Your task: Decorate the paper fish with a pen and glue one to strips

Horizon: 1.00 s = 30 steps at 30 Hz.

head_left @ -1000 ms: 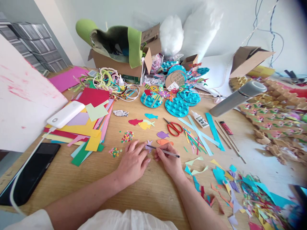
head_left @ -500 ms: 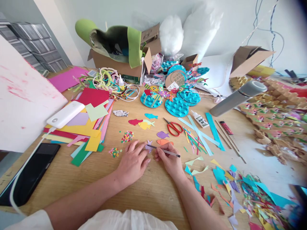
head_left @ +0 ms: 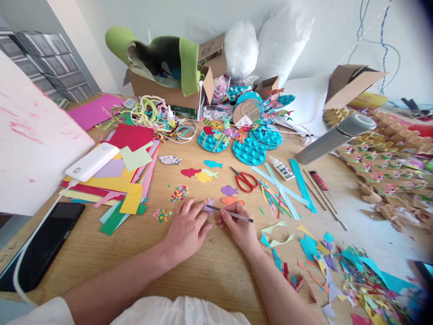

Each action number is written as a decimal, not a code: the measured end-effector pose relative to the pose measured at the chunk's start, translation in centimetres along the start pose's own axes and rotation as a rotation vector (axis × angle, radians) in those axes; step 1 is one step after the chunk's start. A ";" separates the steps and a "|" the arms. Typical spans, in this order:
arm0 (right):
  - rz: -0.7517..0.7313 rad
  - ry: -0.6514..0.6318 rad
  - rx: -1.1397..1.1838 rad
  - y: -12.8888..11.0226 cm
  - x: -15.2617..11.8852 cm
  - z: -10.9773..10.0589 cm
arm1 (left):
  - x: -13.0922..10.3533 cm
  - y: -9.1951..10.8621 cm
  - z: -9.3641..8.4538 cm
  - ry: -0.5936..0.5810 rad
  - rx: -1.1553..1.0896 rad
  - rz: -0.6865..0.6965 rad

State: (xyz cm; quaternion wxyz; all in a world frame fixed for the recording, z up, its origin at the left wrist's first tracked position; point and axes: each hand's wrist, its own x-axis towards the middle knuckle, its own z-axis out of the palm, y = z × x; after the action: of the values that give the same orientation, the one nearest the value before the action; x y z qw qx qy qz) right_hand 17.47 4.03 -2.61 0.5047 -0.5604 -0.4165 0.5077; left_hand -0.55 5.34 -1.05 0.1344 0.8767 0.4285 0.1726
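Observation:
In my right hand (head_left: 238,225) is a slim pen (head_left: 241,217), its tip on a small lilac paper starfish (head_left: 210,208). My left hand (head_left: 189,230) lies on the table with fingers stretched out, fingertips at the starfish's left edge. Cut paper fish lie just beyond: an orange one (head_left: 232,201), a purple one (head_left: 229,190), a yellow one (head_left: 203,176), a red one (head_left: 190,172) and a blue one (head_left: 213,164). Left of my left hand sit two little piles of paper dots (head_left: 180,193). Red-handled scissors (head_left: 246,181) rest to the upper right.
Coloured paper sheets (head_left: 130,131) are stacked at left, with a white power bank (head_left: 92,161) on top and a phone (head_left: 42,243) nearby. A glue bottle (head_left: 282,169), paper strips (head_left: 303,185) and a grey flask (head_left: 333,139) stand or lie right. Paper scraps (head_left: 333,271) cover the lower right.
The pen tip has shifted very slightly on the lilac starfish. Both hands keep their places, and all else stays as it was.

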 end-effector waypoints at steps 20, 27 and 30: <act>0.000 0.006 -0.016 -0.5 0.0 0.1 | 0.1 -0.1 0.0 0.016 -0.014 0.007; 0.006 0.007 0.005 -0.5 0.1 0.2 | 0.0 -0.1 0.1 0.001 -0.004 0.004; 0.006 0.005 0.010 -0.5 0.1 0.2 | 0.0 0.0 0.0 -0.012 0.005 0.002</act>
State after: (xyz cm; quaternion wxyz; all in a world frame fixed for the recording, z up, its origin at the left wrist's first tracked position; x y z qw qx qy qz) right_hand 17.34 4.22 -2.15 0.5070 -0.5604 -0.4108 0.5100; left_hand -0.56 5.37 -1.08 0.1348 0.8783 0.4274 0.1664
